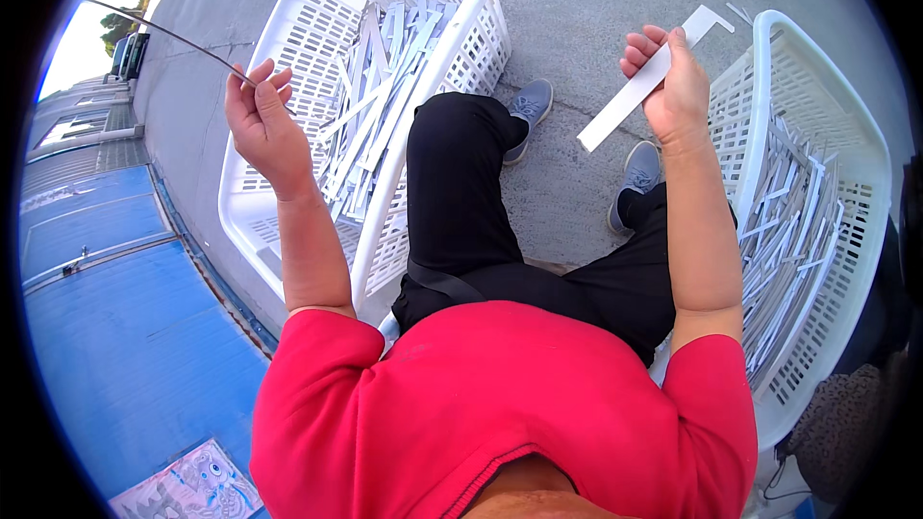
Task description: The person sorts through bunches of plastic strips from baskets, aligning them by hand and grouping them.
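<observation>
My left hand (pixel 268 131) pinches one end of a long, thin, dark strip or rod (pixel 173 34) between thumb and fingers. It points up and away to the left, over the side of a white plastic laundry-type basket (pixel 414 133). Inside that basket lies a heap of flat white and grey strips (pixel 382 97). In my right hand (pixel 674 83) is a flat white strip (pixel 626 102) with a short side hook at its far end. The thumb lies on the strip, and its plain end slants down between my knees.
At my right stands a second white slatted basket (pixel 761 86) holding many narrow strips (pixel 789 245). My shoes (pixel 532 112) rest on grey concrete (pixel 570 36) between the baskets. A blue panelled wall or door (pixel 130 317) runs along the left. Patterned fabric (pixel 840 425) shows at lower right.
</observation>
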`<state>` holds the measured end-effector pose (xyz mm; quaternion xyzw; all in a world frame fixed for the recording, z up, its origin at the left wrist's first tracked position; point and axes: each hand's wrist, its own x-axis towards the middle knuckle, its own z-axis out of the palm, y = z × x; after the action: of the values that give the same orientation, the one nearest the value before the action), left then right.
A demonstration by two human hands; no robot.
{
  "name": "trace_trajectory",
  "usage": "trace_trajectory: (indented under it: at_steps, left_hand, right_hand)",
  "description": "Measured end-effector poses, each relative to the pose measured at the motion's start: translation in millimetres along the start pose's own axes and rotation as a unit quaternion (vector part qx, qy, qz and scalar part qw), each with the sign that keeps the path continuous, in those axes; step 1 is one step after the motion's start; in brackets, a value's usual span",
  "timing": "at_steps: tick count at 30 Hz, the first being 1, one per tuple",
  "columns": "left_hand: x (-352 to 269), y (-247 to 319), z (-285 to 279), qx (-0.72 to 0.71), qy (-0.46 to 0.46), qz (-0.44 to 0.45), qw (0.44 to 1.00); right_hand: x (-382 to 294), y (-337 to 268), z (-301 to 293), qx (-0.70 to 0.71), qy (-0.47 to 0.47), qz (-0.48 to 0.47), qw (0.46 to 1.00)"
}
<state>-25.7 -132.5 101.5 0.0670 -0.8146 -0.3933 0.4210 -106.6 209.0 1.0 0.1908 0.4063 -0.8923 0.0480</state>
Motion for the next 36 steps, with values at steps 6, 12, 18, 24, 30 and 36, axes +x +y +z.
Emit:
trace_trajectory:
  at_steps: [6,12,18,24,30,36]
  left_hand:
    - [-91,-194,-26,0.416,-0.288,-0.093,0.858]
    - [-89,-176,-18,0.233,-0.217,-0.229,0.920]
    - [-81,-7,65,-0.190,-0.277,-0.191,0.922]
    - [-144,61,137,0.000,-0.498,0.013,0.867]
    - [-141,48,142,-0.118,-0.459,-0.155,0.867]
    - [-75,18,88,-0.281,-0.272,-0.268,0.880]
  right_hand:
    - [6,11,0,0.004,0.003,0.046,0.999]
    - [2,10,0,-0.025,0.006,0.037,0.999]
    - [-5,18,19,-0.001,-0.074,0.042,0.996]
    - [-8,35,20,-0.036,-0.098,0.045,0.994]
    - [-20,24,24,-0.081,-0.104,0.013,0.991]
    - [-14,22,17,-0.138,-0.123,0.031,0.982]
